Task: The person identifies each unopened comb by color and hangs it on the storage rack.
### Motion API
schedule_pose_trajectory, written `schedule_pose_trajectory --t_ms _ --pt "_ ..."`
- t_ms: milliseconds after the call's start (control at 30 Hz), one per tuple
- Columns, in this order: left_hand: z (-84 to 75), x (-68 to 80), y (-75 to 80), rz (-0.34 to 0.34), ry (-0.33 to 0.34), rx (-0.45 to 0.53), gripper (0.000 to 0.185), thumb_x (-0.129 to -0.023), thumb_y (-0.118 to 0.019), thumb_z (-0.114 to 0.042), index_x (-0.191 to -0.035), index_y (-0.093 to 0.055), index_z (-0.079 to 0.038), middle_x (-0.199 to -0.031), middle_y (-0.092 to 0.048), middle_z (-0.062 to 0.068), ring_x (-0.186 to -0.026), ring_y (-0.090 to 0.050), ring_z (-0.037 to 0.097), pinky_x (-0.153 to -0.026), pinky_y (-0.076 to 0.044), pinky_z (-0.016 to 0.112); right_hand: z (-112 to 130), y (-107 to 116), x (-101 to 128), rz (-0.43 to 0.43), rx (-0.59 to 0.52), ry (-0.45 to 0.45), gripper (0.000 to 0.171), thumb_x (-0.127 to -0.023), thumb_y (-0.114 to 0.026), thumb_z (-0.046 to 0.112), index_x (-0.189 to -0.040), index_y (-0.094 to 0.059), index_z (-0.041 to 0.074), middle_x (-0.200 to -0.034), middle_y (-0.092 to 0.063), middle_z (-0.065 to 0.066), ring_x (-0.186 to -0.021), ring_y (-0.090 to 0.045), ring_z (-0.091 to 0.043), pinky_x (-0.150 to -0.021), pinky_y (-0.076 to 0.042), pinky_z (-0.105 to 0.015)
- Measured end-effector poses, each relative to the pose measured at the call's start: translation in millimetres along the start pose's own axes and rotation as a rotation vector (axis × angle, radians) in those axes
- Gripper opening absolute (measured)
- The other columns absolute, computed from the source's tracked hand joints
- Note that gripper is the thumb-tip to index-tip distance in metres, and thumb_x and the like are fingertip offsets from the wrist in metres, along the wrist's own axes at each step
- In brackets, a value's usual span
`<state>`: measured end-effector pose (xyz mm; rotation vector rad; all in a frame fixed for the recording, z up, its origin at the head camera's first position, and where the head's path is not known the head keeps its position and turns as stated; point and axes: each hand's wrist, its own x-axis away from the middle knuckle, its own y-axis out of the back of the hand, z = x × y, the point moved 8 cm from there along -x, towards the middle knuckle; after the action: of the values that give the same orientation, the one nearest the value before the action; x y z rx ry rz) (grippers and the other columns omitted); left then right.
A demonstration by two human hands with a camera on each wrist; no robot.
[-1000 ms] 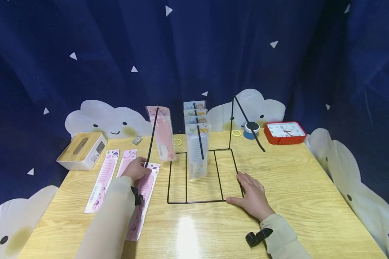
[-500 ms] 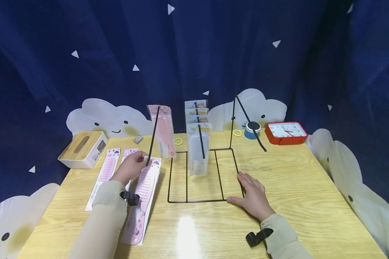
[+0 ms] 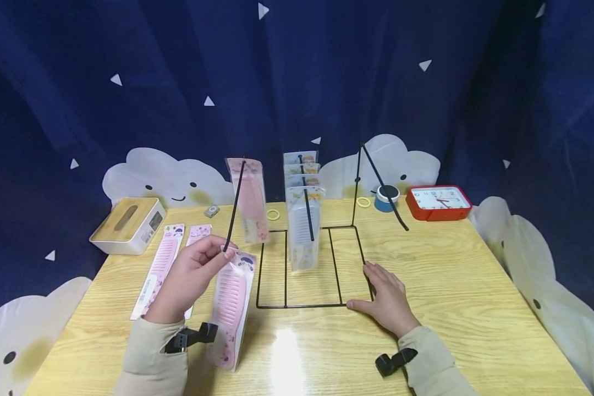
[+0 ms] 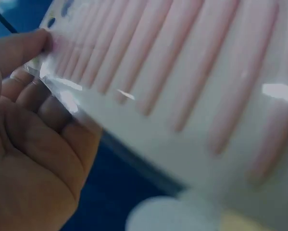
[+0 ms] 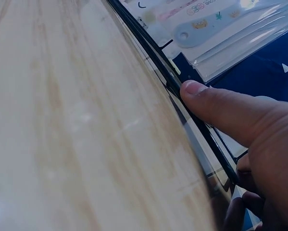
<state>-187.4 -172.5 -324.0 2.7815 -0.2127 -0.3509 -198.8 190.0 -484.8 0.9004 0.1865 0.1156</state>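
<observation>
My left hand (image 3: 194, 270) pinches the top of a pink comb in a clear packet (image 3: 231, 311) between thumb and fingers. The packet hangs tilted in front of the left prong of a black wire display rack (image 3: 307, 306), its top at the prong's tip. In the left wrist view the comb's teeth (image 4: 148, 62) fill much of the picture, and a hole shows near the thumb. My right hand (image 3: 387, 300) holds the rack's front right corner, the thumb (image 5: 216, 103) on the front bar. Another packaged pink comb (image 3: 251, 201) hangs on the left prong.
Several packaged pale-blue combs (image 3: 304, 231) hang on the middle prong; the right prong (image 3: 383, 184) is bare. Two pink comb packets (image 3: 160, 264) lie at left. A tissue box (image 3: 128, 225), small grey object (image 3: 211, 211), yellow rings (image 3: 273, 215), blue jar (image 3: 386, 199) and red clock (image 3: 438, 203) stand behind.
My left hand has lifted the pink comb packet off the table and turned, bringing the packet's top to the left prong's tip. The right hand stays on the rack.
</observation>
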Motion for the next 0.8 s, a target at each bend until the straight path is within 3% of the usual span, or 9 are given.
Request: schedule_pose_trajectory --t_ms 167,333,533,800 --pt "-45.5 20.8 -2.4 -0.026 -0.215 0.012 0.009 -0.096 -0.06 0.005 -0.101 -0.067 0.0 -0.092 -0.073 -0.002 -0.079 -0.066 0.011 -0.071 -0.053 0.024 1.2 0.7 0.2 -0.008 0.004 0.007 0.103 -0.073 -0.086 0.05 -0.149 -0.042 -0.005 -0.155 -0.038 -0.024 -0.144 -0.029 -0.043 -0.112 -0.015 -0.061" --pt "-59.9 30.1 4.6 -0.095 -0.309 0.046 0.016 -0.094 -0.059 0.012 -0.1 -0.066 -0.001 -0.085 -0.069 -0.002 -0.065 -0.054 0.009 -0.057 -0.043 0.026 0.4 -0.2 0.2 -0.006 0.007 0.004 0.103 -0.073 -0.086 0.05 -0.149 -0.042 -0.005 -0.155 -0.038 -0.023 -0.145 -0.029 -0.042 -0.112 -0.015 -0.061" --pt "-62.7 33.1 10.2 -0.112 -0.376 0.144 0.018 -0.092 -0.057 0.017 -0.1 -0.065 0.003 -0.095 -0.068 0.002 -0.07 -0.054 0.011 -0.057 -0.04 0.026 0.9 0.8 -0.1 -0.009 0.012 0.004 0.103 -0.074 -0.085 0.051 -0.149 -0.042 -0.005 -0.155 -0.039 -0.023 -0.144 -0.029 -0.043 -0.111 -0.016 -0.061" --pt "-63.6 28.0 11.8 -0.151 -0.36 0.181 0.019 -0.093 -0.057 0.015 -0.1 -0.067 0.0 -0.099 -0.066 0.005 -0.073 -0.054 0.012 -0.058 -0.042 0.024 1.7 0.8 0.5 -0.012 0.012 0.006 0.103 -0.074 -0.086 0.05 -0.149 -0.042 -0.005 -0.155 -0.039 -0.023 -0.144 -0.03 -0.043 -0.111 -0.016 -0.061"
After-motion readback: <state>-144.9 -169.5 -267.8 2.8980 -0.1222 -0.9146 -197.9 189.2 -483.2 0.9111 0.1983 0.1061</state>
